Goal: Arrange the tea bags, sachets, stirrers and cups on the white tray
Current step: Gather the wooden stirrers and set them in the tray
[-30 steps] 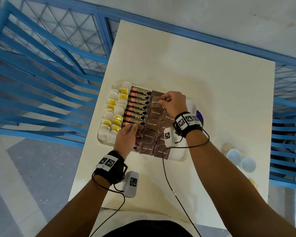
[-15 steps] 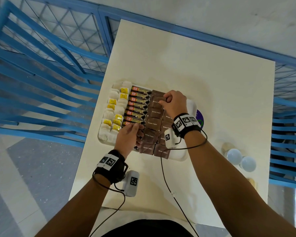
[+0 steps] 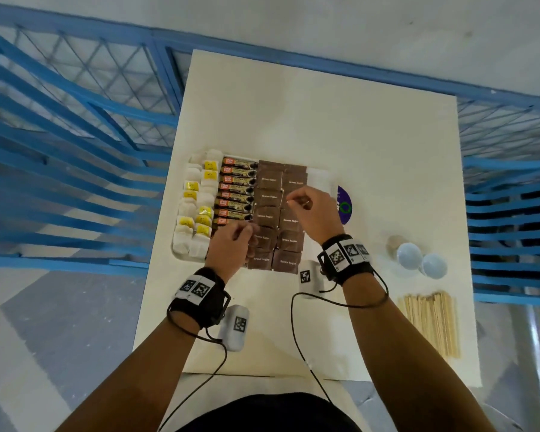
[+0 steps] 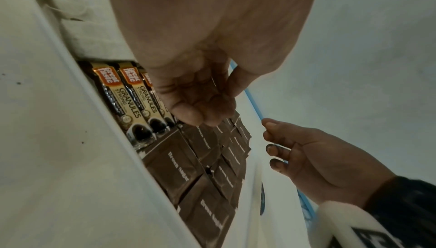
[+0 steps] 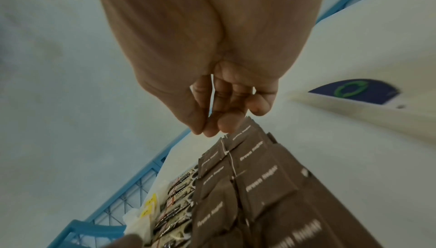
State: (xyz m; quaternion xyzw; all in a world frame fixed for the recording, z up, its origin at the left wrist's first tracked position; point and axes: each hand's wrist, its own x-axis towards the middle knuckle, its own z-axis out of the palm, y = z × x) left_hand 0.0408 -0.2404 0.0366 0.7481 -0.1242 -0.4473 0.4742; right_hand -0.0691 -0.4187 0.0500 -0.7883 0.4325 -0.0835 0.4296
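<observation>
The white tray (image 3: 319, 179) holds tea bags (image 3: 197, 213) with yellow tags at its left, a column of coffee sticks (image 3: 236, 194) beside them, and two columns of brown sugar sachets (image 3: 270, 198). My left hand (image 3: 249, 232) hovers over the tray's near part, fingers loosely curled and holding nothing (image 4: 202, 116). My right hand (image 3: 293, 201) hangs above the right sachet column (image 5: 264, 177), its fingers relaxed and bunched, also holding nothing (image 5: 218, 123). Two white cups (image 3: 409, 255) and a bundle of wooden stirrers (image 3: 430, 322) lie on the table to the right, off the tray.
A purple round disc (image 3: 345, 205) sticks out under the tray's right edge. The cream table (image 3: 325, 113) is bare beyond the tray. Blue railings (image 3: 75, 135) run along its left, far and right sides. The tray's right strip is bare.
My right hand let go of the far brown sachet and drew back toward me. The left hand lifted off the sachets near the coffee sticks.
</observation>
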